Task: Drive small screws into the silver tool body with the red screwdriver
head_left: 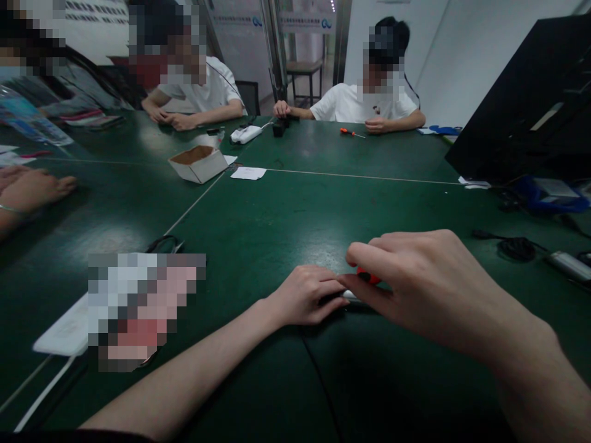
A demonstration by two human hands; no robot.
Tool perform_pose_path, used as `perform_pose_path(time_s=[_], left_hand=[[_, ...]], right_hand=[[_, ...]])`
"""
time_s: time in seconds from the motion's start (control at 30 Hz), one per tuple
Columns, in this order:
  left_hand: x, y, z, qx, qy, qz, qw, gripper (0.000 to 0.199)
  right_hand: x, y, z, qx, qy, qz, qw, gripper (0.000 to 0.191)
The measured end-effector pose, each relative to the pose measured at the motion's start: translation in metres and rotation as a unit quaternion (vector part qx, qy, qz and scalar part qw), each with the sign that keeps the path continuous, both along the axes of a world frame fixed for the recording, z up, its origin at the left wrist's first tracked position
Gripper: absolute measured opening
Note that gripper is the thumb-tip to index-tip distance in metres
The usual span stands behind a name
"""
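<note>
"Tabletop [295, 215] first: what colour?"
"Green."
"Right hand [406, 271] state?"
"Nearly closed; thumb and fingers curl around a red-and-black object [373, 279]."
"Left hand [309, 295]?"
"Closed; fingertips and thumb hold a white item [353, 296]."
"Locate both parts."
"White item: between the hands, partly hidden. Red-and-black object: inside the right hand, near the white item."

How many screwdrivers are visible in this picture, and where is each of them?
1 clearly: the orange-handled screwdriver on the green table, far side, near the person at right. The right hand holds a red object, mostly hidden; it may be another.
</note>
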State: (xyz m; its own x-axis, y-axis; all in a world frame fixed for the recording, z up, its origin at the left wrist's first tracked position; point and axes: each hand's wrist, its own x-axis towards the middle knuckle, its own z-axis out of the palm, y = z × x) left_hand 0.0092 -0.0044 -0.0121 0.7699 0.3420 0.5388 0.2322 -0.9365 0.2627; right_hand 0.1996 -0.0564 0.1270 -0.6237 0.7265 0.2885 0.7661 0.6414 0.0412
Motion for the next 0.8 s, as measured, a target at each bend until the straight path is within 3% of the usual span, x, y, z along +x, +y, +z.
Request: perform_pose_path(time_s=[0.1,0.23,0.4,0.5,0.67,0.8], left_hand=[[0.0006,-0.0001,0.0012,-0.005,-0.003,-0.002,1.0,0.023],[0.0006,-0.0007,0.0021,-0.021,0.01,0.001,1.0,0.024],[0.0001,-0.001,0.0006,-0.049,0.022,0.006,0.999,0.021],[0.0001,-0.0006,-0.0001,-0.026,0.014,0.01,1.0,0.021],[0.0003,0.0,0.0013,-0.008,0.014,-0.001,1.0,0.023],[-0.0002,-0.0001,0.002,-0.026,0.025,-0.005,0.999,0.024]], right_hand=[[0.0007,-0.0009,0.0005,-0.03,0.015,0.026,0.999,0.005],[0.0015,-0.0015,0.0017,-0.063,0.032,0.025,0.997,0.01],[0.0012,0.0003,0.0009,-0.027,0.016,-0.009,0.999,0.017],[0.0006,0.0013,0.0003,-0.017,0.016,-0.002,1.0,0.021],[0.0014,0.0014,0.0007,-0.041,0.032,0.01,0.999,0.005],[0.0035,0.0013,0.0018,-0.075,0.038,0.011,0.996,0.01]])
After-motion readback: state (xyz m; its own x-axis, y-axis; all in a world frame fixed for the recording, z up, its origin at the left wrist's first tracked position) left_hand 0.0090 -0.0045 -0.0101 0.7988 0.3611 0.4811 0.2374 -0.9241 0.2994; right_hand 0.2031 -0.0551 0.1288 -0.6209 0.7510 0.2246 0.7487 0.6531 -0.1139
